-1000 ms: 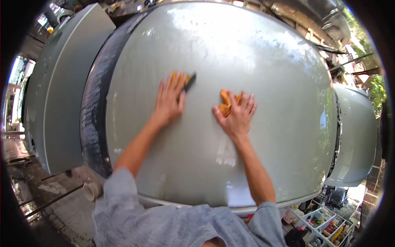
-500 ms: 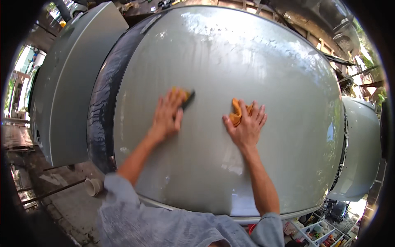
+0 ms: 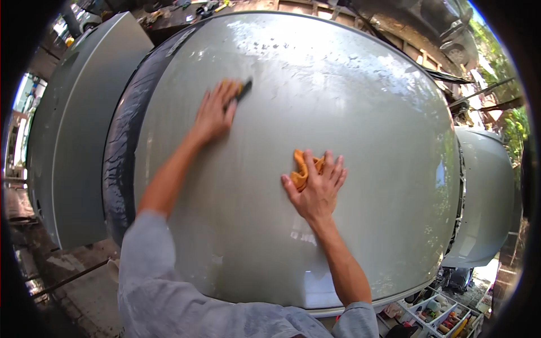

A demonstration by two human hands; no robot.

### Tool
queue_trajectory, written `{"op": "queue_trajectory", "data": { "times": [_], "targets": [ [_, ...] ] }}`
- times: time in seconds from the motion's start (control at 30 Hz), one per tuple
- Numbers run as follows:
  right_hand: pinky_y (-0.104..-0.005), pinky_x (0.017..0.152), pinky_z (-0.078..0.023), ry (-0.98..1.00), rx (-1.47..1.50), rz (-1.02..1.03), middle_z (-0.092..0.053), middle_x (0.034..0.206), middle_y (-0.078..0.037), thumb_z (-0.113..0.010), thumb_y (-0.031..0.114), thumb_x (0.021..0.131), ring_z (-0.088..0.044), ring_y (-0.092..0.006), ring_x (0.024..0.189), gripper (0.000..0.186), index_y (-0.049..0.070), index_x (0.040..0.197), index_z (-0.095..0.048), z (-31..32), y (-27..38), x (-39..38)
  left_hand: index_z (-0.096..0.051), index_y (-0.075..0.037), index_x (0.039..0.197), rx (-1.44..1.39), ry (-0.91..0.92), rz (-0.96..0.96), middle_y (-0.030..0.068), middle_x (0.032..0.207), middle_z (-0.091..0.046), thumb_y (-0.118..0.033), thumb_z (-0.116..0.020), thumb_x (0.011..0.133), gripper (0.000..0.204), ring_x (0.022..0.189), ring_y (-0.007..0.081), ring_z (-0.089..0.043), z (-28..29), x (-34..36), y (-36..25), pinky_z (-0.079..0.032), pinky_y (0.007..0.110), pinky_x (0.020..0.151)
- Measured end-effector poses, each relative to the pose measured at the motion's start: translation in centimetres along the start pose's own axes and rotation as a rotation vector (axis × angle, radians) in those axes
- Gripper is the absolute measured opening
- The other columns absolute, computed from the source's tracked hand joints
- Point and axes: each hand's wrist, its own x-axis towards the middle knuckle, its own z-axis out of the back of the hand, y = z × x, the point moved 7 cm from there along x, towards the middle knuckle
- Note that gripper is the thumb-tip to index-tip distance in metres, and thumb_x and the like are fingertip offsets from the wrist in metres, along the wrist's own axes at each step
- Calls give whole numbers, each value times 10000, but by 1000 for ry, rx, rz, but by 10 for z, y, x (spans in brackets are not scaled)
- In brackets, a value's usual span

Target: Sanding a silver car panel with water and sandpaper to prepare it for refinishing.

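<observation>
A silver-grey car roof (image 3: 366, 107) fills the middle of the view. My left hand (image 3: 214, 110) is up toward the upper left, its fingers over a yellow-and-black pad (image 3: 245, 88) with the thumb along its side. Lower and right of centre, my right hand (image 3: 318, 186) lies spread on a crumpled orange cloth (image 3: 300, 160) against the roof. The upper part of the roof shows wet-looking patches and glare.
A dark glass band (image 3: 121, 152) borders the roof at left, beside a raised grey panel (image 3: 67, 152). Another grey panel (image 3: 482, 197) lies right. Divided white trays (image 3: 425, 315) with assorted items sit lower right. A thin bar (image 3: 67, 281) crosses lower left.
Over the last half second my left hand has swept forward and left with the pad, after moving back toward me earlier. My right hand has moved back toward me and slightly left with the cloth.
</observation>
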Motion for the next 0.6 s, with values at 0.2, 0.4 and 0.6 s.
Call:
{"op": "queue_trajectory", "data": {
  "times": [0.2,0.4,0.6],
  "targets": [
    [-643,1092,-207,-34,-44,-27,-360,1425,-237,-683,578,786,-266,-513,1352,727,178,1377,-545,6,-18,5,-271,-140,1543,28,-5,-31,120,1595,-259,-349,-408,978,619,1481,317,-208,-67,52,-60,-141,485,1205],
    [-639,1086,-222,-53,-45,10,-373,1405,-232,-661,587,790,-290,-519,1328,712,185,1366,-546,11,-10,-3,-302,-144,1531,78,55,-131,102,1602,-250,-354,-374,975,598,1476,312,-227,-55,83,-93,-152,512,1198],
    [-639,1076,-236,-94,-42,20,-390,1383,-242,-648,588,787,-303,-529,1314,692,191,1346,-557,-2,-17,11,-330,-119,1518,13,-73,-82,115,1580,-301,-323,-399,955,603,1476,318,-223,-70,-9,-126,-150,515,1191]
  ]
}}
